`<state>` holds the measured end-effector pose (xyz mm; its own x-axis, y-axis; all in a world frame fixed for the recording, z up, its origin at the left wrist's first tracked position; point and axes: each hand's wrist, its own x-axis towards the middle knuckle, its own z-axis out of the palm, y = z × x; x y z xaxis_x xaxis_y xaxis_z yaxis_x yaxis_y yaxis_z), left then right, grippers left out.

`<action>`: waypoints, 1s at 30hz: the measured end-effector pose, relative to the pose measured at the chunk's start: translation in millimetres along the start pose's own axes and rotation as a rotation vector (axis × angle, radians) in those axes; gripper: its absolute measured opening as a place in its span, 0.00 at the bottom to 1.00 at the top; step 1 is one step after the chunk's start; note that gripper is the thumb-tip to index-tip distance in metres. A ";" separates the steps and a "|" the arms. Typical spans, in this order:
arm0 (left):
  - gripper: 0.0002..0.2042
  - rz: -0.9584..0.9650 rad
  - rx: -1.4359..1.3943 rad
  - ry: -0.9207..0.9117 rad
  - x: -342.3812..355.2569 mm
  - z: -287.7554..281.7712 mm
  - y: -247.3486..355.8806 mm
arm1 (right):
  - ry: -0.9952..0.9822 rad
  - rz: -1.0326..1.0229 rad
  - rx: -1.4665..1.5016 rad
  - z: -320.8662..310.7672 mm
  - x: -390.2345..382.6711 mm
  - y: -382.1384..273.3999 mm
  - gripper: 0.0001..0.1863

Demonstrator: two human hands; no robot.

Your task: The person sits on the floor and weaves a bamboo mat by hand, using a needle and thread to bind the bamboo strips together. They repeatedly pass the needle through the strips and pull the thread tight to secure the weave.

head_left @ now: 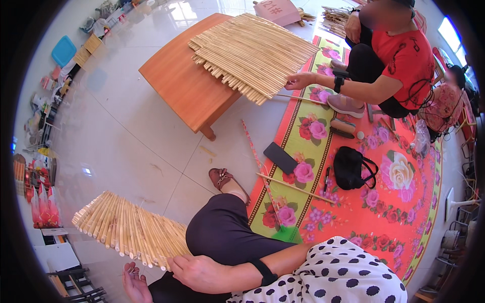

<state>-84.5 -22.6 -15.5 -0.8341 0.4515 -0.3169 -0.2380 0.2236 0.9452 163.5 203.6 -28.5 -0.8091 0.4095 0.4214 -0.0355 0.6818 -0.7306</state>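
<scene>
A row of light straw-coloured sticks [126, 227], joined side by side in a fanned strip, lies at the lower left beside my dark-trousered leg. My right hand [197, 271] grips the near end of this strip, fingers curled over the stick ends. My left hand [135, 284] is palm up just below and left of the strip, its fingers curled around what looks like a thin pale strand. Where that strand leads is too small to make out.
A wooden table [169, 76] bears a larger stick mat [252, 55], touched by a squatting person [389, 65] in red. The flowered floor cloth [396, 217] holds a phone [280, 158], black bag [351, 166], pen [327, 179] and loose stick [298, 189]. Household items line the left wall.
</scene>
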 end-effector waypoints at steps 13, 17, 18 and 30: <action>0.20 -0.013 -0.036 -0.005 -15.9 26.3 10.1 | 0.008 -0.029 -0.059 -8.9 0.0 -0.7 0.23; 0.20 -0.036 -0.050 0.005 -17.1 31.4 15.3 | 0.023 -0.088 -0.159 0.7 2.2 0.7 0.23; 0.20 -0.034 -0.049 0.004 -16.8 32.1 15.6 | 0.003 -0.070 -0.149 2.6 1.3 0.4 0.23; 0.20 -0.027 -0.039 0.032 -20.0 36.7 18.5 | -0.005 -0.025 -0.047 -7.5 1.2 -1.4 0.24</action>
<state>-54.0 4.2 5.4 -0.8424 0.4178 -0.3404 -0.2793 0.2017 0.9388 167.0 207.8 -22.9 -0.8113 0.3887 0.4367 -0.0287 0.7196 -0.6938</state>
